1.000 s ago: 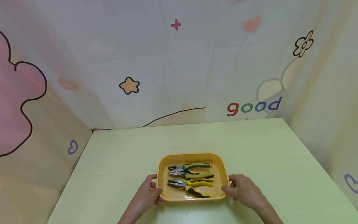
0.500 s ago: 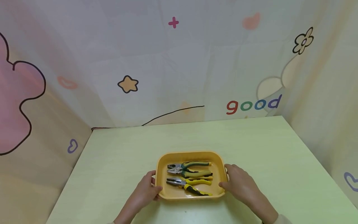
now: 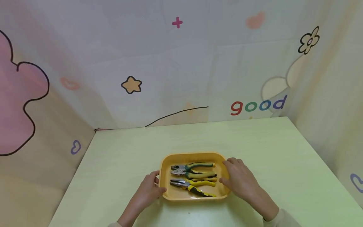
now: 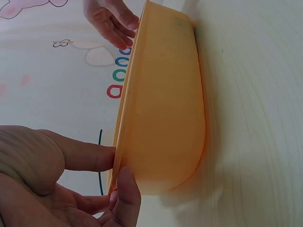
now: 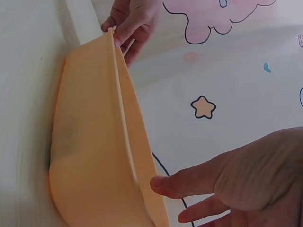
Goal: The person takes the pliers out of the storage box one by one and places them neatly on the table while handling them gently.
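A yellow plastic tray (image 3: 175, 193) rests on the table near its front, holding pliers side by side. At the back lie pliers with green-and-yellow handles (image 3: 200, 175); in front are long-nosed pliers with yellow-and-black handles (image 3: 198, 189), partly overlapping other handles. My left hand (image 3: 149, 191) pinches the tray's left rim, thumb on top and fingers outside; the left wrist view shows this grip at the tray wall (image 4: 161, 99). At the right end, my right hand (image 3: 241, 180) hovers over the rim. Its thumb and fingers are extended and loose in the right wrist view.
The pale green table (image 3: 127, 151) extends behind and to both sides of the tray. A printed cloth (image 3: 158, 63) with a star, a flower and the word "good" hangs along its back and sides.
My right hand has let go of the tray's right side and risen up and inward over the rim. The left hand keeps its hold. The pliers lie as before.
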